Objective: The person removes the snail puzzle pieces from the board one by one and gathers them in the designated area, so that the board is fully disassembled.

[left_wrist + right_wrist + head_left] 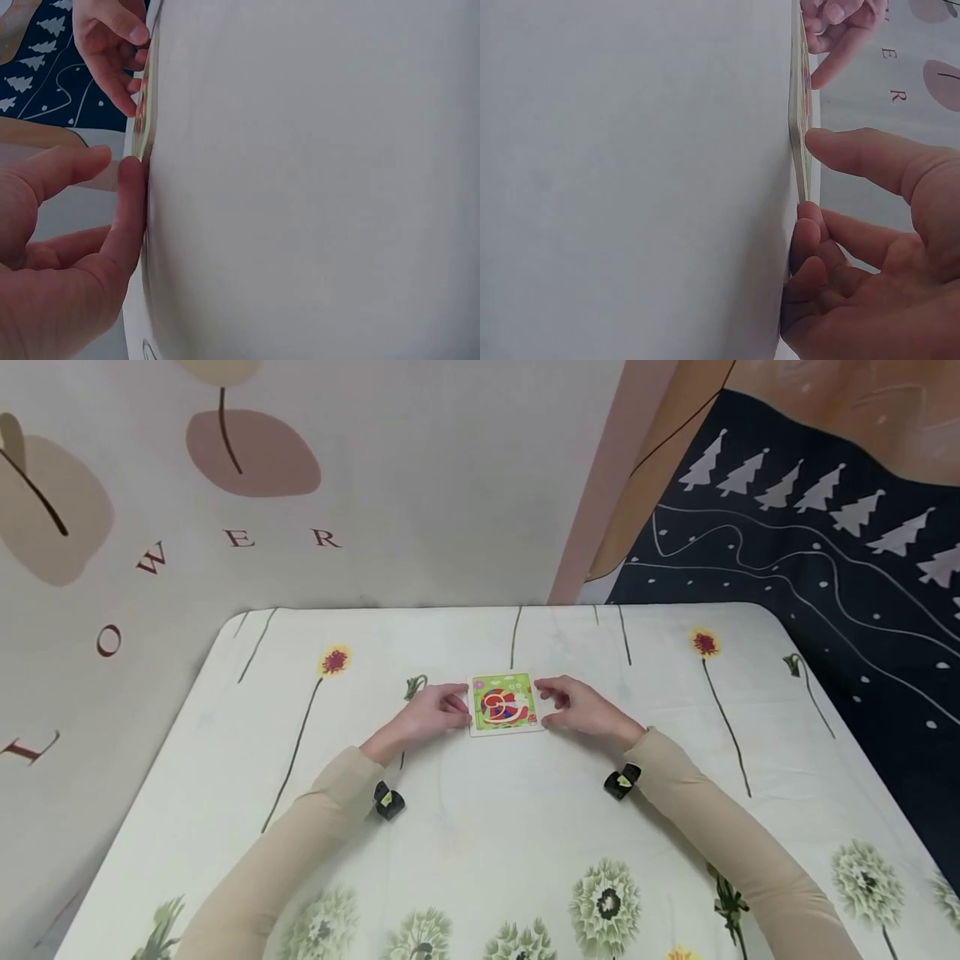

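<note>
A small square puzzle board (492, 732) with a colourful snail picture on green lies flat on the white tablecloth, between the two hands. My left hand (433, 710) is at the board's left edge, its thumb and index fingertip spread along that side. In the left wrist view the board (142, 124) shows almost edge-on, one fingertip right at its corner. Across from it, my right hand (581, 708) has thumb and index finger at the right edge, with the other fingers bent. The right wrist view shows the right thumb (859, 154) at the board's rim (795, 105).
The table (465, 835) is covered by a white cloth printed with flowers and stems. Behind it hangs a pale wall covering (450, 485) with leaf shapes and letters. A dark panel with white trees (750, 543) is at the right.
</note>
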